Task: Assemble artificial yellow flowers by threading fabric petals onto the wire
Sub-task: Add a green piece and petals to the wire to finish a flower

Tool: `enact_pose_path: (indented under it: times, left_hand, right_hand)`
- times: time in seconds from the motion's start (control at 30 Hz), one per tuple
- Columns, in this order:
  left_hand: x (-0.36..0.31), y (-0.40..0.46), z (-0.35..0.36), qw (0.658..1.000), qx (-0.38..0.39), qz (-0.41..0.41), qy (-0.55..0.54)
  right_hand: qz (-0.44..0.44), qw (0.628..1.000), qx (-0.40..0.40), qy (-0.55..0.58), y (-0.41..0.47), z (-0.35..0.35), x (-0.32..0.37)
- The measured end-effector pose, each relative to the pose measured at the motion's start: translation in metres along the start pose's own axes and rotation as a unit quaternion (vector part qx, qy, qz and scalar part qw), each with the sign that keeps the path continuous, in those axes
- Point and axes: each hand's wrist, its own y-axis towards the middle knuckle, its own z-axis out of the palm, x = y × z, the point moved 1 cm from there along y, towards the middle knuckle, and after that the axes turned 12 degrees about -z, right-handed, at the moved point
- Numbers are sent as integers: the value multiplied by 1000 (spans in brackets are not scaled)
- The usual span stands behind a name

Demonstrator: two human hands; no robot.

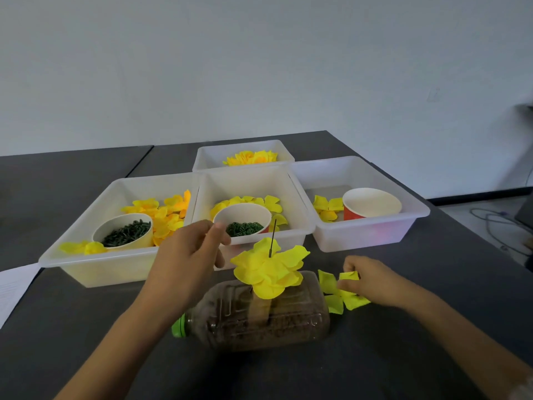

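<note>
A thin dark wire (272, 238) stands upright out of a soil-filled plastic bottle (259, 316) lying on its side. Yellow fabric petals (266, 269) are stacked on the wire. My left hand (187, 261) hovers just left of the wire, in front of the middle tray, with fingers loosely curled and nothing visible in them. On the table right of the bottle my right hand (366, 280) pinches a yellow petal piece (341, 290).
Several white trays (86, 255) stand behind the bottle. They hold loose yellow petals (161, 212), paper cups with green pieces (127, 232), and a red cup (370, 206). A white paper (14, 287) lies at the left table edge.
</note>
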Motion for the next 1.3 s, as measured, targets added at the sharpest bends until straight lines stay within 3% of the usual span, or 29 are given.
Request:
enact_pose_path:
  times: [0.17, 0.4, 0.57, 0.7, 0.8, 0.9, 1.0, 1.17, 1.3]
  left_hand:
    - [-8, -6, -13, 999, -28, 13, -17]
    - [-18, -14, -10, 999, -18, 25, -41]
    - [-22, -15, -6, 997, 1, 32, -66]
    - [-20, -16, 1, 998, 22, 42, -42]
    - [-8, -13, 5, 1000, 18, 5, 8]
    - [9, -12, 6, 997, 8, -47, 58]
    - [22, -16, 8, 992, 36, -62, 101]
    - [27, -19, 13, 993, 70, -64, 71]
    - [22, -21, 17, 993, 91, -50, 55]
  right_hand:
    - [5, 987, 60, 147, -10, -28, -7]
    - [-91, 895, -30, 435, -40, -80, 37]
    - [-160, 832, -45, 529, -46, -97, 90]
    - [-184, 809, -51, 555, -38, -86, 125]
    - [-166, 800, -77, 571, -29, -76, 132]
    - [-114, 740, -87, 657, -25, -67, 120]
    - [-71, 713, -102, 690, -19, -56, 94]
    - [-16, 802, -48, 595, -16, -38, 64]
    - [13, 897, -69, 437, -12, -33, 71]
